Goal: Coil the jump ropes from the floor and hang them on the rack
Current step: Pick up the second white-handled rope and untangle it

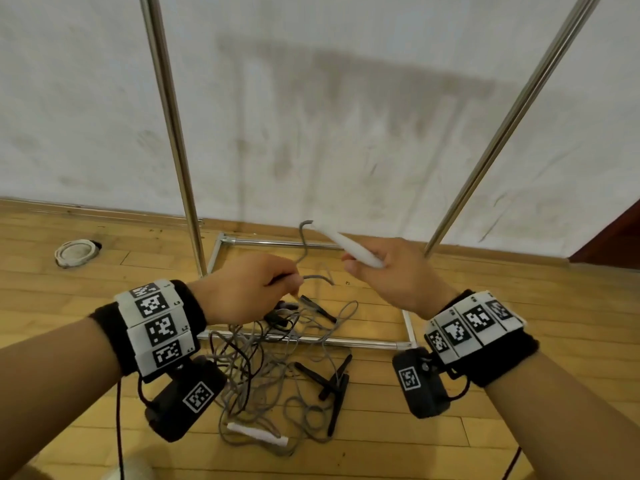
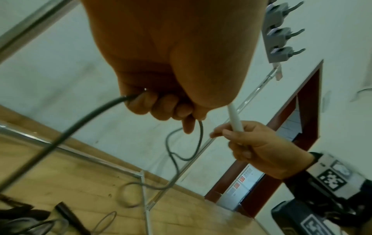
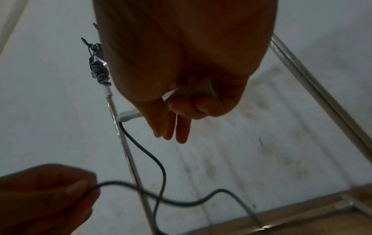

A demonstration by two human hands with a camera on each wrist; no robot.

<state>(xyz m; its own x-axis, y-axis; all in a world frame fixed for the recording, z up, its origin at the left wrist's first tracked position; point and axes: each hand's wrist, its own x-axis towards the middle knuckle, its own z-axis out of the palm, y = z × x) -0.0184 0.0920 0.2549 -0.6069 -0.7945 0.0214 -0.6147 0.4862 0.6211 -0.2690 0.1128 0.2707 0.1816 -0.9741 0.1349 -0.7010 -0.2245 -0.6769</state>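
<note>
Both forearms reach forward above the wooden floor (image 1: pixel 104 393): the right hand (image 1: pixel 398 278) grips a white jump-rope handle (image 1: pixel 349 245), its grey cord (image 1: pixel 304 247) running to the left hand (image 1: pixel 242 289), fingers curled round it (remaining ropes (image 1: pixel 277 375) lie tangled below, at the metal rack (image 1: pixel 173 133) base).

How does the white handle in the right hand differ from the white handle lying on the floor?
The held white handle is lifted off the floor, gripped by the right hand; the floor white handle lies flat on the wooden floor, untouched. The held one points up toward the wall; the floor one lies at the near edge of the tangled rope pile. The held handle's grey cord runs to the left hand. Both are white and slim.
</note>
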